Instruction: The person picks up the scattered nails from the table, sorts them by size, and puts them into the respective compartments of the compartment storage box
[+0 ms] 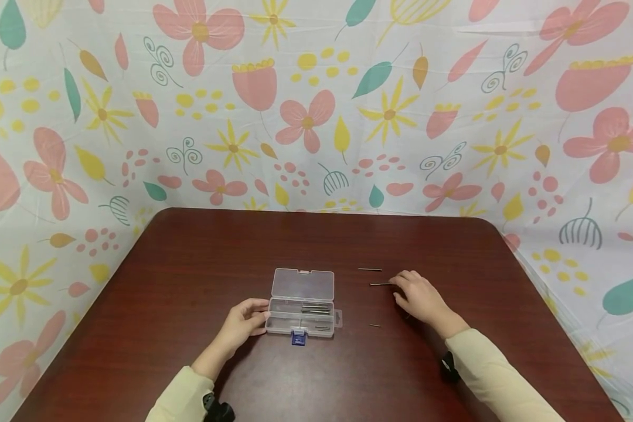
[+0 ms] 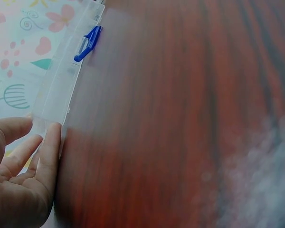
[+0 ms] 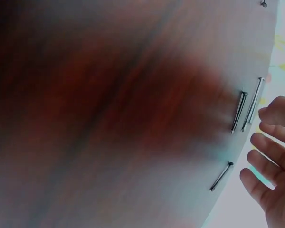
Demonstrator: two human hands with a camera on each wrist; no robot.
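Observation:
A clear plastic box [image 1: 300, 316] lies on the table with its lid [image 1: 303, 285] folded back and its blue latch [image 1: 298, 338] hanging at the front. Inside, long nails [image 1: 316, 308] occupy the rear compartment and small ones [image 1: 322, 327] the front right. My left hand [image 1: 241, 321] holds the box's left end between thumb and fingers. To the right of the box, my right hand [image 1: 421, 298] hovers low, its fingertips beside a nail [image 1: 380, 284]. The right wrist view shows the fingers loosely spread near several nails [image 3: 252, 104], with none visibly held.
Another long nail [image 1: 370, 269] lies farther back, and a short nail [image 1: 375, 325] lies nearer me. The dark wooden table [image 1: 216, 246] ends at a floral cloth [image 1: 306, 88] behind and at both sides. A clear hanging tab [image 1: 339, 318] sticks out from the box's right end.

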